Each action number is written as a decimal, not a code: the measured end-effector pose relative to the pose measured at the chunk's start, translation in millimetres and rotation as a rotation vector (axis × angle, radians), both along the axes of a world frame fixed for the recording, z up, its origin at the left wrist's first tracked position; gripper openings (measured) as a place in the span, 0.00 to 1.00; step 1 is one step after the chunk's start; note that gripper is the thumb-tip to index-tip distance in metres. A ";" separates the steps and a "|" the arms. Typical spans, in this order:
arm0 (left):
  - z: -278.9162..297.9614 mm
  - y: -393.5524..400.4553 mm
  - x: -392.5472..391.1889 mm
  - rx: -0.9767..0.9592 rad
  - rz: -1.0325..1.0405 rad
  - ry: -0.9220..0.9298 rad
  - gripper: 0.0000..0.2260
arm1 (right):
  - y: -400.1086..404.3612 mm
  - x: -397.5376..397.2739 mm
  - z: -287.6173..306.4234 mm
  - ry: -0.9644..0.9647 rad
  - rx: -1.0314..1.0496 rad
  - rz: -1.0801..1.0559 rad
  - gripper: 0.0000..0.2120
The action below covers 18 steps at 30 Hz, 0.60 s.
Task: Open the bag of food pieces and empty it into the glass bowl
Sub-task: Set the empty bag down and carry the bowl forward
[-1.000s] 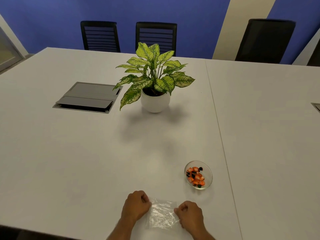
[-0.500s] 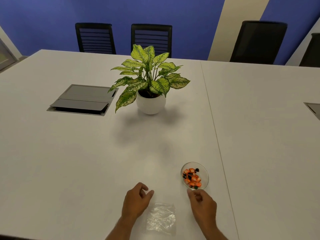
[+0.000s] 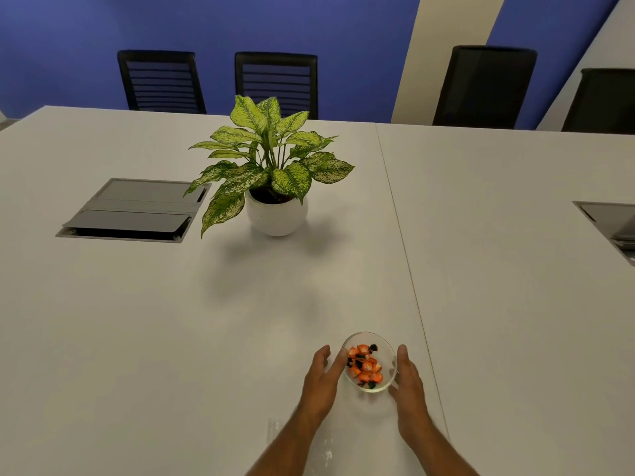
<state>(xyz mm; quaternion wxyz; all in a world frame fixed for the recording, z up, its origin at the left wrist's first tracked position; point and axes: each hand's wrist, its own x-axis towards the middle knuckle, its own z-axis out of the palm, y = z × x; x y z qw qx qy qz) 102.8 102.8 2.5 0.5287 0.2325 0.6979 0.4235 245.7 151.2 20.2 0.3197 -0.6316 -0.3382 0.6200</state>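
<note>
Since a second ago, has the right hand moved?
Yes. The right hand left the bag and went forward to the bowl, now cupping its right side.

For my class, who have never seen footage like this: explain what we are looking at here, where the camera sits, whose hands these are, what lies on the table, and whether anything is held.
There is no machine here. A person wears one wide-angle camera on the head, looking forward and down, so the forearms enter from the bottom edge. The left hand and right hand cup either side of a small glass bowl of orange and dark food pieces. The hands are open beside it; whether they touch the glass, or have any grip, is hard to tell. A clear, empty-looking plastic bag lies flat between the forearms. Farther off on the white table stand a potted plant and a grey panel. Black chairs line the blue wall.
</note>
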 end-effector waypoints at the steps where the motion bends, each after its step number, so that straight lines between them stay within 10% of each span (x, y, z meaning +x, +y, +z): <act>1: -0.5 3.1 2.3 -0.004 -0.014 -0.016 0.32 | 0.3 -2.2 1.9 0.011 -0.012 -0.011 0.42; 12: 4.3 13.8 24.7 0.070 0.009 -0.059 0.32 | 5.0 -6.6 8.8 0.104 -0.032 -0.037 0.28; 18: 4.8 34.3 26.5 0.100 0.083 -0.080 0.49 | 20.0 -12.4 14.5 0.112 0.012 -0.029 0.26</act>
